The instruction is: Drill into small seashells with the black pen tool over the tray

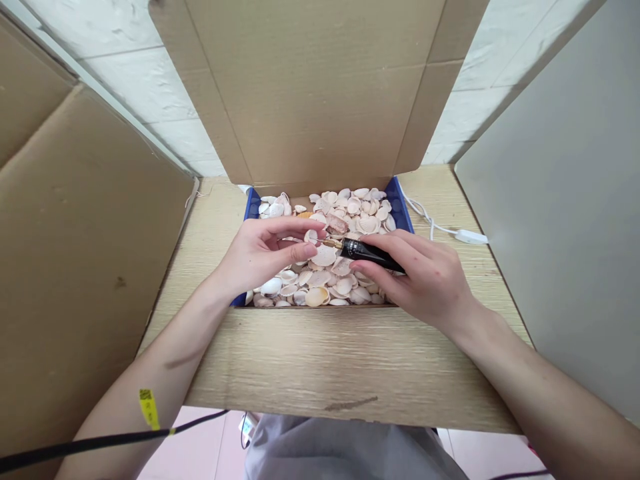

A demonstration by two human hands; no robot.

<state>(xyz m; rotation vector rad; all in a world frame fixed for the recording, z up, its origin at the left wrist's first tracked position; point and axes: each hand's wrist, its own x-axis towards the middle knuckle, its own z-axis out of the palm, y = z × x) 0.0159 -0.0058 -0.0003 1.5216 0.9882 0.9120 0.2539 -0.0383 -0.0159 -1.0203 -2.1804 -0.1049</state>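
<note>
Between the thumb and fingers of my left hand [265, 252] is a small pale seashell [311, 237], held above the box. My right hand [425, 273] is wrapped around a black mini electric drill [370, 253] with a brass-coloured chuck. Its thin bit points left and reaches the small shell; whether it has gone through I cannot tell. Under both hands lies a cardboard box [400, 207] with blue side walls, filled with many loose white, pink and yellowish seashells [345, 287].
The box's cardboard lid [320, 87] stands upright behind it. A cardboard panel [90, 200] rises on the left and a grey panel [560, 200] on the right. A white cable with an inline switch [471, 237] lies on the wooden table [310, 360]. A black cable [115, 440] crosses at lower left.
</note>
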